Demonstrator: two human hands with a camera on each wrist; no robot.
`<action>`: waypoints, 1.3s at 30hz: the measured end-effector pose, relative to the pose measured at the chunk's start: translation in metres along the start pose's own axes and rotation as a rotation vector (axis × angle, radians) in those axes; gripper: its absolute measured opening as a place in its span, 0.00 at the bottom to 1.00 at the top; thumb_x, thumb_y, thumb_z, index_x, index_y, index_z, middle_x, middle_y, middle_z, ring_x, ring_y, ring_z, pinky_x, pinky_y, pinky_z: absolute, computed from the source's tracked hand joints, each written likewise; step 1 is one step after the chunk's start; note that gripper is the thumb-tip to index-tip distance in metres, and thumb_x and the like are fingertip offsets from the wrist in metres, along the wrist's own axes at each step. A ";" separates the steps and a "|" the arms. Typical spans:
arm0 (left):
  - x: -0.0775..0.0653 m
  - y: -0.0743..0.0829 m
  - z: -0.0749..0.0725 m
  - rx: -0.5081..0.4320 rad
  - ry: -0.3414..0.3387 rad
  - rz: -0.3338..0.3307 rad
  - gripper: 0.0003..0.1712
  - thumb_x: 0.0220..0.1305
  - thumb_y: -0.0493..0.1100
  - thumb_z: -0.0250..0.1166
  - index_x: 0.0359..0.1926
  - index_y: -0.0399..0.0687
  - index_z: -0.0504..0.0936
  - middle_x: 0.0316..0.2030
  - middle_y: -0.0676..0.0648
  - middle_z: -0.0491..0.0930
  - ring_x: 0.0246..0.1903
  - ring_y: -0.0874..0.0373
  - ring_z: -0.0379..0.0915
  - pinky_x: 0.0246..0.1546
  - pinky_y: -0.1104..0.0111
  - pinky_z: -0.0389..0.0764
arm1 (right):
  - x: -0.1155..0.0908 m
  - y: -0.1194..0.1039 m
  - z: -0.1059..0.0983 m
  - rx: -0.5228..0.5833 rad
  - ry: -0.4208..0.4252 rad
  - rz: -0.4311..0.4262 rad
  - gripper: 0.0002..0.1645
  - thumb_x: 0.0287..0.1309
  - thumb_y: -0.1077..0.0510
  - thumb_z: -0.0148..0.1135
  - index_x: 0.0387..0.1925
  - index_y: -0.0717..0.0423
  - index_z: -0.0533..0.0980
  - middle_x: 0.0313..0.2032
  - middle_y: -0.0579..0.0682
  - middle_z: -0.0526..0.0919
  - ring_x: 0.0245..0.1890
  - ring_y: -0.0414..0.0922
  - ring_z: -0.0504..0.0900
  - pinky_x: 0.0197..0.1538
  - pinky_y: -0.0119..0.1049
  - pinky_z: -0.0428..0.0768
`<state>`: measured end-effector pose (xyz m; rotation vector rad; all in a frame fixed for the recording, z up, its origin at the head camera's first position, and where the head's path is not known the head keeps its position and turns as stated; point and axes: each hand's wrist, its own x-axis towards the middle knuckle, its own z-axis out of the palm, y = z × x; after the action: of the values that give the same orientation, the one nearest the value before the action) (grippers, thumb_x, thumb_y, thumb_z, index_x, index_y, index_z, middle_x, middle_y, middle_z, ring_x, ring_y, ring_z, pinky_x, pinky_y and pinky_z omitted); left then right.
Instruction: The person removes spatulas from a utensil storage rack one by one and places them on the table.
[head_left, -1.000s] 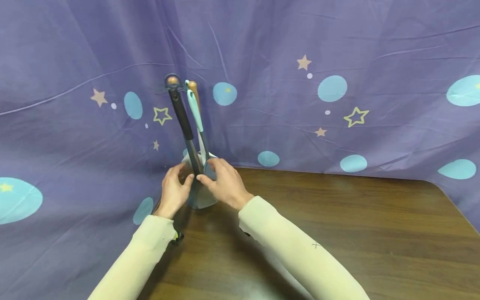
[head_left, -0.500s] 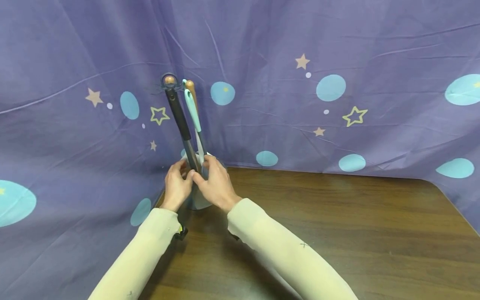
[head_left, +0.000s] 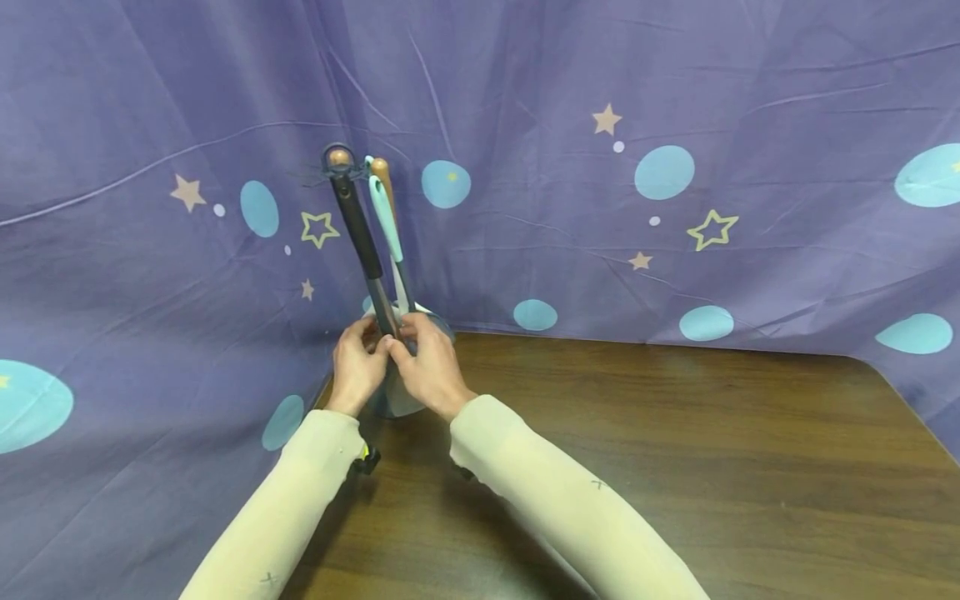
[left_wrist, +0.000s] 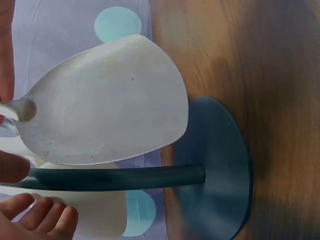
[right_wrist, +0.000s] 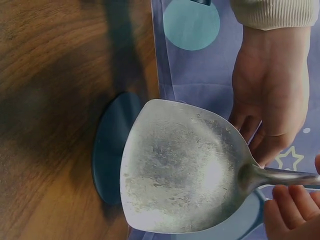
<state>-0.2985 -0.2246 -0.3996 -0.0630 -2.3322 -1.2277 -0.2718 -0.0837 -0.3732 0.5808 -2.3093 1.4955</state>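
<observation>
A metal wok spatula with a black handle hangs upright on a utensil stand; its broad blade faces the right wrist camera. My right hand grips the spatula's shaft low down, fingers curled beside it. On the other side is my left hand, its thumb close to the right thumb and its fingers bent behind the spatula. What the left fingers touch is hidden. The stand's dark teal post rises behind the blade from a round base. A mint-green handled utensil hangs alongside.
A wooden-tipped handle stands behind the mint one. A dark ring tops the stand. Purple patterned cloth hangs close behind and to the left. The brown wooden table extends to the right.
Both hands have drawn closer together around the spatula's shaft, the right hand moving left. The camera view has shifted slightly; the utensils stay on the stand.
</observation>
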 end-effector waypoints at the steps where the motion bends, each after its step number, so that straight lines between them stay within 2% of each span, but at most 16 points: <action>1: 0.000 0.001 0.001 0.000 0.001 0.001 0.24 0.61 0.32 0.62 0.58 0.30 0.72 0.50 0.32 0.75 0.47 0.40 0.77 0.50 0.57 0.81 | 0.000 0.001 0.000 0.011 0.006 -0.005 0.18 0.62 0.58 0.62 0.52 0.57 0.72 0.44 0.50 0.83 0.47 0.43 0.81 0.55 0.33 0.78; 6: 0.002 0.001 0.005 -0.044 0.005 -0.006 0.21 0.61 0.30 0.62 0.55 0.31 0.74 0.47 0.33 0.78 0.46 0.41 0.78 0.50 0.58 0.81 | 0.001 0.002 0.003 0.060 0.039 -0.029 0.13 0.60 0.62 0.62 0.47 0.59 0.75 0.40 0.50 0.83 0.41 0.41 0.82 0.48 0.26 0.79; 9: 0.002 0.000 0.007 -0.076 0.010 -0.036 0.20 0.61 0.30 0.62 0.54 0.31 0.75 0.46 0.33 0.79 0.46 0.42 0.79 0.50 0.59 0.81 | 0.001 0.002 0.005 0.073 0.054 -0.029 0.10 0.60 0.63 0.63 0.43 0.59 0.76 0.39 0.50 0.83 0.39 0.40 0.82 0.44 0.23 0.80; 13: 0.003 0.000 0.008 -0.072 0.025 -0.069 0.18 0.61 0.31 0.61 0.52 0.32 0.76 0.45 0.34 0.80 0.46 0.44 0.79 0.48 0.58 0.81 | -0.001 0.001 0.007 0.076 0.064 -0.036 0.08 0.60 0.64 0.62 0.42 0.59 0.77 0.38 0.51 0.83 0.38 0.39 0.82 0.42 0.20 0.79; 20: 0.005 -0.003 0.007 -0.037 0.038 -0.083 0.16 0.61 0.32 0.62 0.51 0.34 0.78 0.44 0.35 0.81 0.45 0.45 0.79 0.47 0.57 0.81 | -0.004 0.000 0.009 0.109 0.075 -0.038 0.09 0.61 0.64 0.61 0.43 0.60 0.74 0.37 0.52 0.83 0.35 0.39 0.82 0.39 0.19 0.79; 32: 0.008 -0.010 0.009 -0.026 0.035 -0.076 0.14 0.61 0.32 0.62 0.48 0.35 0.79 0.43 0.36 0.82 0.43 0.45 0.80 0.46 0.58 0.82 | -0.005 0.002 0.010 0.031 0.096 -0.068 0.06 0.60 0.63 0.62 0.39 0.57 0.74 0.36 0.48 0.80 0.35 0.37 0.80 0.40 0.19 0.78; 39: 0.007 -0.010 0.011 -0.021 0.045 -0.080 0.14 0.61 0.32 0.62 0.48 0.35 0.79 0.43 0.37 0.82 0.43 0.45 0.80 0.46 0.58 0.82 | -0.006 0.002 0.009 0.037 0.105 -0.083 0.06 0.60 0.64 0.62 0.39 0.58 0.74 0.37 0.49 0.81 0.34 0.37 0.80 0.40 0.19 0.78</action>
<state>-0.3116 -0.2235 -0.4090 0.0502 -2.3033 -1.2792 -0.2684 -0.0902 -0.3815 0.5856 -2.1571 1.4960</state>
